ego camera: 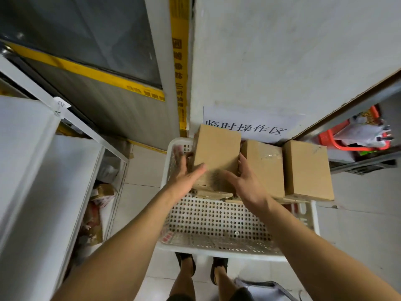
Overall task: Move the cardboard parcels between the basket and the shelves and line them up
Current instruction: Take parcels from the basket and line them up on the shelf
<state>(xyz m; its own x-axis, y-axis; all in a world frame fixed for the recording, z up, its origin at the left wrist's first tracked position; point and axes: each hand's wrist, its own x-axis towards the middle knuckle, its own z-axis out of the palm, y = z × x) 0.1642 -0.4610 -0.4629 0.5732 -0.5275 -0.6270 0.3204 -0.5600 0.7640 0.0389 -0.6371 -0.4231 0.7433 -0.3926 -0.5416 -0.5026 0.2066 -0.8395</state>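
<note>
A white perforated plastic basket [217, 222] stands on the floor in front of me. Three cardboard parcels stand side by side along its far end: a plain left parcel [217, 146], a taped middle parcel [263, 164] and a plain right parcel [307, 168]. My left hand [186, 177] grips the left side of the left parcel, thumb on its front face. My right hand [245, 181] grips the same parcel's right side, fingers tucked between it and the middle parcel. Flatter cardboard pieces [214, 193] lie under the parcels.
White metal shelves [43, 170] rise at my left, with packets on the lower levels. A red basket [351, 135] sits on a grey shelf at the right. A paper sign [249, 124] hangs on the wall behind the basket. My feet [201, 266] stand at the basket's near rim.
</note>
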